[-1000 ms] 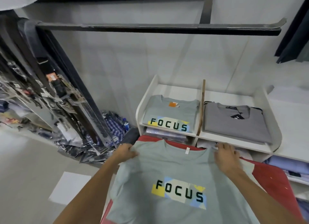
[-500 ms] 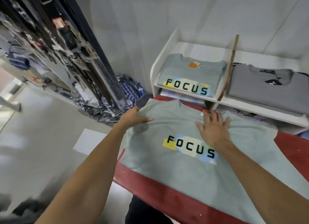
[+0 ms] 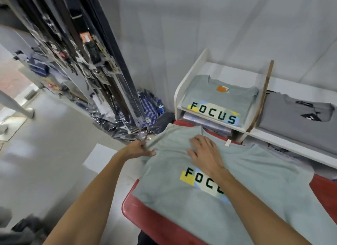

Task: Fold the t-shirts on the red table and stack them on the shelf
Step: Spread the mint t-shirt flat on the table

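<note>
One folded shirt (image 3: 217, 100) already sits on the shelf (image 3: 193, 62) at right of the frame. Another t-shirt (image 3: 182, 199) lies unfolded on the red table (image 3: 145, 221); left hand (image 3: 138, 150) pinches its sleeve, right hand (image 3: 204, 153) presses flat, fingers spread.

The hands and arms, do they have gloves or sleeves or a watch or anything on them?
No. The left hand and right hand are bare: no gloves, and no rings that I can make out. Both forearms are bare too, with no sleeves, watch or bracelet as far up as the picture shows.
</note>
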